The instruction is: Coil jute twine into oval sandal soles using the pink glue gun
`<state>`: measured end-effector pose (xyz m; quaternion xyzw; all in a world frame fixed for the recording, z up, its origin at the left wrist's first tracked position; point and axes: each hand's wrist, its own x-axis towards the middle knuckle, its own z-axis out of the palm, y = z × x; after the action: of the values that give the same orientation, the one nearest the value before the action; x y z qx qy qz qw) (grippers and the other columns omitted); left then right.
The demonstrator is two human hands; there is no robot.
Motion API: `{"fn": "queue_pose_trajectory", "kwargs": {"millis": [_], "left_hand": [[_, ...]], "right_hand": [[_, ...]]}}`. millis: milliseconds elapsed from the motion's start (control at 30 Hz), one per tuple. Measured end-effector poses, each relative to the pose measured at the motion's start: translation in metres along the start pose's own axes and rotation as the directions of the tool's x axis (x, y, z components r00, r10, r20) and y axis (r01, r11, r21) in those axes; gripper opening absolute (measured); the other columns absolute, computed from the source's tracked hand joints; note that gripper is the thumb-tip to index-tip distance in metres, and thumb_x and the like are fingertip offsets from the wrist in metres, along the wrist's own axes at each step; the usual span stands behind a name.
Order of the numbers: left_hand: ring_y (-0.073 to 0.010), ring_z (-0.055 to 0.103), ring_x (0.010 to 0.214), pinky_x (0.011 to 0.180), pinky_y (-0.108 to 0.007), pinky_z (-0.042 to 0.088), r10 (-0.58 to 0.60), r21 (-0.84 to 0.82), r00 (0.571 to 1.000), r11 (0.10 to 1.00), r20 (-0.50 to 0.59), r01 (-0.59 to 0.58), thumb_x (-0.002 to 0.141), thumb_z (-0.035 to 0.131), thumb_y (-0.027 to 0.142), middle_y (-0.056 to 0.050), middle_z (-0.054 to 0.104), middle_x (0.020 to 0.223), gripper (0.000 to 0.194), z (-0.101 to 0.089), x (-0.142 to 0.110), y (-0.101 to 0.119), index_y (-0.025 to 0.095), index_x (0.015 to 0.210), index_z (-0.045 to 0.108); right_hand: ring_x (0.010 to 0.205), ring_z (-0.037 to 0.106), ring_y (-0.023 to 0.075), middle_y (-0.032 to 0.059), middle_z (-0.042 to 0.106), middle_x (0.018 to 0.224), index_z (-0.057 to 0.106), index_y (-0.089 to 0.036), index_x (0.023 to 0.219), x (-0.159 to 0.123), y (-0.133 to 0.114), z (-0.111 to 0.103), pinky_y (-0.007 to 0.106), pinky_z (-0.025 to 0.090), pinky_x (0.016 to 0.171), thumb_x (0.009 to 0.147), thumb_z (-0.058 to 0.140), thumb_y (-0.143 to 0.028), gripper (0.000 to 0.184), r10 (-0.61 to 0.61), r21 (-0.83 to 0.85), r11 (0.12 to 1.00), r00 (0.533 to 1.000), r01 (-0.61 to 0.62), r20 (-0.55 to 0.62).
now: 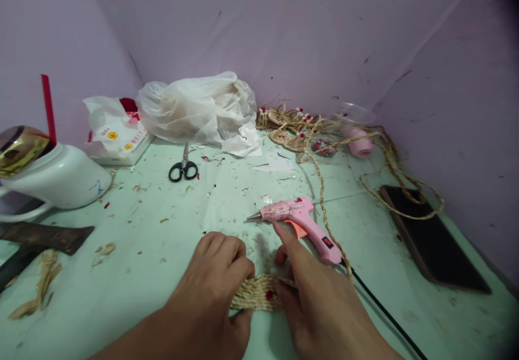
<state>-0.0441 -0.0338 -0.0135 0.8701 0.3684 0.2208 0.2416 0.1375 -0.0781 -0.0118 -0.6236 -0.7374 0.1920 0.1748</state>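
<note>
A small coiled piece of braided straw (259, 294) with a red spot on it lies between my hands at the front of the table. My left hand (219, 279) grips its left end, with the fingers curled over the top and the thumb below. At the right end, my right hand (312, 290) pinches the piece between thumb and fingers, its index finger stretched forward. Just beyond that fingertip a pink hot glue gun (302, 217) rests on its side, nozzle to the left. A braided straw cord (322, 187) runs past its handle toward my right hand.
Scissors (184, 166), a tissue pack (117, 133) and a plastic bag (198, 111) are at the back. Finished straw pieces (287, 133) lie back right. A phone (436, 241) sits right, a white mug (60, 179) and a hammer-like tool (48, 235) left. A black cable (385, 308) crosses front right.
</note>
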Motion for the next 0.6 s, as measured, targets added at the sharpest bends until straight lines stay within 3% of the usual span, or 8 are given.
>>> {"fn": "queue_pose_trajectory", "kwargs": {"millis": [167,300,367,500,600], "left_hand": [[-0.0225,0.042,0.081,0.078,-0.044,0.04,0.049,0.044,0.998,0.998,-0.033,-0.048,0.053,0.051,0.009,-0.004,0.048,0.082,0.023,0.003,-0.001,-0.001,0.02,0.074,0.05],[-0.0221,0.042,0.08,0.076,-0.042,0.04,0.06,0.048,0.998,0.997,-0.033,-0.058,0.053,0.051,0.009,-0.004,0.049,0.082,0.023,0.003,0.0,-0.002,0.02,0.074,0.052],[-0.022,0.042,0.08,0.075,-0.041,0.04,0.057,0.046,0.998,0.997,-0.039,-0.055,0.053,0.051,0.008,-0.004,0.049,0.081,0.024,0.003,0.001,-0.003,0.02,0.074,0.052],[-0.0215,0.042,0.079,0.077,-0.042,0.038,0.065,0.029,0.995,0.998,-0.078,-0.063,0.055,0.051,0.009,-0.003,0.05,0.079,0.022,0.004,0.0,-0.003,0.02,0.074,0.053],[-0.021,0.044,0.08,0.084,-0.044,0.036,0.073,0.021,0.992,0.997,-0.1,-0.071,0.059,0.052,0.008,-0.003,0.051,0.079,0.021,0.004,-0.002,-0.003,0.02,0.076,0.055]], "right_hand": [[0.079,0.067,0.0239,0.0083,0.069,0.096,0.037,-0.019,0.134,-0.001,0.007,-0.009,0.034,0.051,0.062,0.08,0.044,-0.016,0.055,0.052,0.056,0.997,0.993,-0.058,0.108],[0.078,0.067,0.0241,0.0063,0.07,0.085,0.061,-0.022,0.103,-0.001,0.006,-0.018,0.033,0.05,0.064,0.076,0.046,-0.011,0.033,0.099,0.031,0.994,0.985,-0.104,0.141],[0.078,0.067,0.0237,0.0045,0.071,0.083,0.064,-0.023,0.095,-0.001,0.006,-0.021,0.032,0.049,0.065,0.073,0.048,-0.007,0.031,0.123,0.027,0.991,0.981,-0.128,0.148],[0.074,0.066,0.0195,-0.0005,0.071,0.079,0.063,-0.025,0.097,0.0,0.007,-0.021,0.028,0.046,0.062,0.071,0.05,-0.002,0.037,0.205,0.154,0.963,0.972,-0.221,0.117],[0.069,0.064,0.0161,-0.0015,0.068,0.073,0.062,-0.021,0.081,0.002,0.006,-0.02,0.024,0.043,0.058,0.067,0.053,0.001,0.028,0.23,0.232,0.941,0.968,-0.247,0.098]]}}
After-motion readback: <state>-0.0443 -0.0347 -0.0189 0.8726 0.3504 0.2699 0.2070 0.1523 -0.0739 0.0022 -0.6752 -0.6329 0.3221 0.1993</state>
